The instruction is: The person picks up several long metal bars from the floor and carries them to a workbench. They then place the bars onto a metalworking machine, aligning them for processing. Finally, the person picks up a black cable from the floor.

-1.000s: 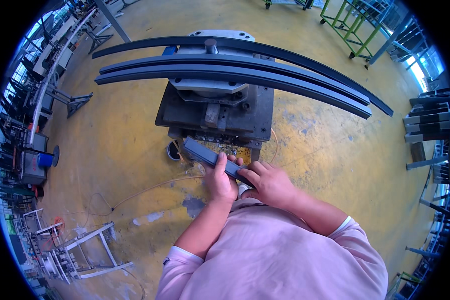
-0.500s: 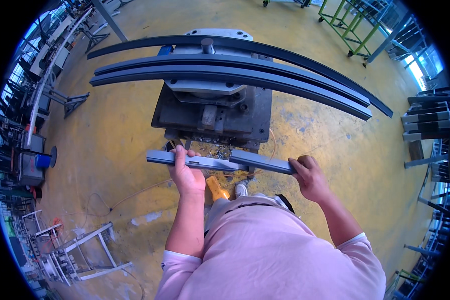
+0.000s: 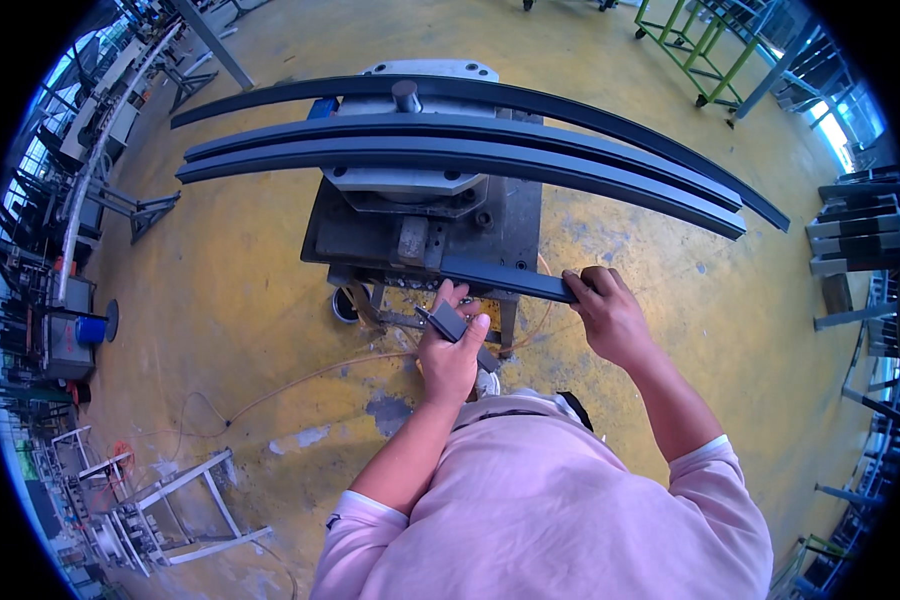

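My left hand is closed round a short grey metal profile, which is seen nearly end-on and slants down between thumb and fingers. Its lower end shows just past the hand, above my shoe. Farther right, my right hand pinches the right end of a second grey metal profile. That piece lies roughly level, and its left end reaches the front edge of the dark machine base, beside a small steel block. Whether it rests on the base, I cannot tell.
Several long dark grey profiles lie across the machine top and stick out on both sides, around an upright steel pin. A cable runs over the yellow floor. A metal frame stands lower left, a green trolley far right.
My left hand has moved right and swung its profile from level to steeply slanted. My right hand has carried its profile up and away from me, to the machine's front edge. The profiles no longer overlap.
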{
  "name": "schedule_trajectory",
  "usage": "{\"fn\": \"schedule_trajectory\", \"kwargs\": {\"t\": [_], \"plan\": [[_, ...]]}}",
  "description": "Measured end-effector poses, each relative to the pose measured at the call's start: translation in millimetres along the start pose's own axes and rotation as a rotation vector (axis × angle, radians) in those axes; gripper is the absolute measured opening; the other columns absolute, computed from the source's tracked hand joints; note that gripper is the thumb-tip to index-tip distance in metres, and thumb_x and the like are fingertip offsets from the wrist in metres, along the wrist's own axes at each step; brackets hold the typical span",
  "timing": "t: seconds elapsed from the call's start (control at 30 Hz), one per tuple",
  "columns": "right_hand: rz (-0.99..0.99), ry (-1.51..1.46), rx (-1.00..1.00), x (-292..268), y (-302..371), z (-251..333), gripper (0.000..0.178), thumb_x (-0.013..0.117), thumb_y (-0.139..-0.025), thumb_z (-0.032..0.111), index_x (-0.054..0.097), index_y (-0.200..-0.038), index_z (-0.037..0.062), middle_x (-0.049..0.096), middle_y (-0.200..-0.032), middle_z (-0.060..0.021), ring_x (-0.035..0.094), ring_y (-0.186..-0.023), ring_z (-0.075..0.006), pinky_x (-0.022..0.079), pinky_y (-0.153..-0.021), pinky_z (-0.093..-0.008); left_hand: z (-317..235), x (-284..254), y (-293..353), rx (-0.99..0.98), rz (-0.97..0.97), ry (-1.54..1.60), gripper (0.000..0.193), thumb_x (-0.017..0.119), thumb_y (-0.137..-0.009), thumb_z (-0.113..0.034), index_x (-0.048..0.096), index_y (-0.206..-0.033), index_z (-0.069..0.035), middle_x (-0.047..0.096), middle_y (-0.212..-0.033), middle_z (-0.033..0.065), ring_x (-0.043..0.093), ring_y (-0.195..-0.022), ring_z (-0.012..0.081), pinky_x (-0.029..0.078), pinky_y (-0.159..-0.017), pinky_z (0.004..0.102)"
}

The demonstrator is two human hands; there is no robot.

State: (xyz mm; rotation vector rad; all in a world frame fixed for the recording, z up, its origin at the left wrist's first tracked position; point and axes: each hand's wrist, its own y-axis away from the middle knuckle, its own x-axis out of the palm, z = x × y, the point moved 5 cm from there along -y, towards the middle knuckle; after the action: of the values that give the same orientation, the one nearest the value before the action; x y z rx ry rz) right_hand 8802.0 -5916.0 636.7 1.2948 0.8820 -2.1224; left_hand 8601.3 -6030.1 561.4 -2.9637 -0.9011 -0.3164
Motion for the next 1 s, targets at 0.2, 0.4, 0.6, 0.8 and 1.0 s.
{"fn": "schedule_trajectory", "kwargs": {"t": [0.2, 0.4, 0.6, 0.8, 1.0], "plan": [[0.012, 0.021, -0.034, 3.5, -9.8, -6.7, 0.044, 0.07, -0.082, 0.002, 0.064, -0.125, 0.0044, 0.058, -0.105, -0.0123, 0.057, -0.097, -0.0328, 0.051, -0.081, -0.0413, 7.6, -3.0, -6.9, 0.026, 0.043, -0.118, 0.077, 0.074, -0.09, -0.015, 0.032, -0.151, 0.004, 0.048, -0.142, 0.0156, 0.052, -0.119, 0.0193, 0.046, -0.1, 0.0326], [0.04, -0.018, -0.066, 5.3, -23.1, 13.0, 0.043, 0.07, -0.083, 0.005, 0.064, -0.126, 0.0042, 0.059, -0.107, -0.0123, 0.058, -0.1, -0.0319, 0.052, -0.083, -0.0403, 9.6, -3.0, -5.1, 0.006, 0.039, -0.103, 0.082, 0.075, -0.089, -0.016, 0.028, -0.153, 0.002, 0.045, -0.142, 0.0129, 0.05, -0.117, 0.0184, 0.047, -0.098, 0.0325], [-0.009, -0.114, -0.091, 28.0, -59.4, 49.0, 0.032, 0.071, -0.082, 0.01, 0.065, -0.112, 0.0043, 0.059, -0.103, -0.0101, 0.059, -0.099, -0.0301, 0.051, -0.086, -0.0404, 5.0, -16.0, -11.4, 0.016, -0.002, 0.01, 0.081, 0.073, -0.089, -0.011, 0.027, -0.154, 0.001, 0.043, -0.141, 0.0099, 0.049, -0.112, 0.0165, 0.046, -0.096, 0.0302], [-0.109, 0.036, -0.181, 50.8, -88.4, 79.9, 0.035, 0.078, -0.076, 0.024, 0.067, -0.107, 0.0113, 0.064, -0.1, -0.004, 0.06, -0.098, -0.0258, 0.045, -0.086, -0.0382, -9.0, -33.1, -22.7, -0.01, -0.046, 0.211, 0.074, 0.071, -0.089, -0.006, 0.032, -0.152, 0.0, 0.049, -0.131, 0.0066, 0.05, -0.106, 0.0136, 0.047, -0.091, 0.0267], [-0.105, 0.039, -0.105, 38.0, -70.8, 64.5, 0.047, 0.081, -0.073, 0.029, 0.065, -0.113, 0.0111, 0.063, -0.103, -0.0054, 0.058, -0.099, -0.0275, 0.044, -0.087, -0.0402, -1.8, -49.6, -27.6, -0.043, -0.029, 0.298, 0.073, 0.07, -0.087, -0.001, 0.035, -0.151, 0.0, 0.049, -0.126, 0.0054, 0.049, -0.1, 0.0107, 0.048, -0.088, 0.0249]]}}
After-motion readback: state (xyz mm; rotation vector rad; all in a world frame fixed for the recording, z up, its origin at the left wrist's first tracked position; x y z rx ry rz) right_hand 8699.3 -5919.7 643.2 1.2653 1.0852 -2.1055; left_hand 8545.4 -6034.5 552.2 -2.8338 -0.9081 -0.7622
